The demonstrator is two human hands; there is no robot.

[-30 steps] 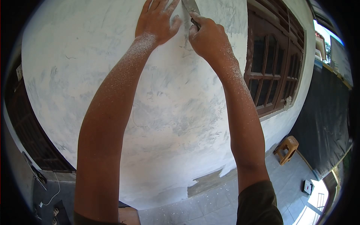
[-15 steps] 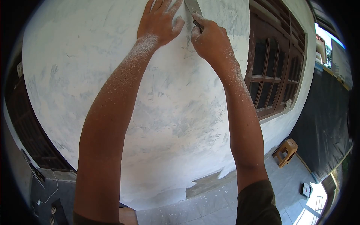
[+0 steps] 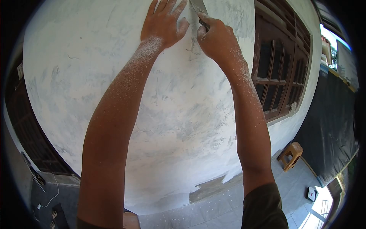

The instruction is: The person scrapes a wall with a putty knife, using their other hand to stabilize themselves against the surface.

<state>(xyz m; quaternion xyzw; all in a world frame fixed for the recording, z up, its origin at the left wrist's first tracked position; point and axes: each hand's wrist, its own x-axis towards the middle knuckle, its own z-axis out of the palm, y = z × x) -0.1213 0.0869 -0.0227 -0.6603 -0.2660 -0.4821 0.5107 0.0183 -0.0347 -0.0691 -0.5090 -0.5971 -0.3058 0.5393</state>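
High up at the top of the view, my right hand (image 3: 216,36) grips a putty knife (image 3: 199,7) by its dark handle, the index finger stretched along it. Its grey metal blade lies against the white, patchy wall (image 3: 183,99), and its upper end is partly cut off by the frame edge. Just left of it, my left hand (image 3: 163,24) rests flat on the wall with its fingers spread, some tips near or past the frame edge. White dust covers both hands and forearms. Grey smears and thin cracks mark the wall's surface.
A brown wooden window (image 3: 276,65) is set in the wall at right. Below it stands a stool (image 3: 290,155) on the grey tiled floor (image 3: 217,204), with a small box (image 3: 311,194) nearby. A dark sheet (image 3: 328,122) hangs far right. A white cable (image 3: 53,196) lies lower left.
Both hands and the putty knife have shifted slightly to the right in view. The blade sits a little differently against the wall; my right hand keeps its grip and my left stays flat.
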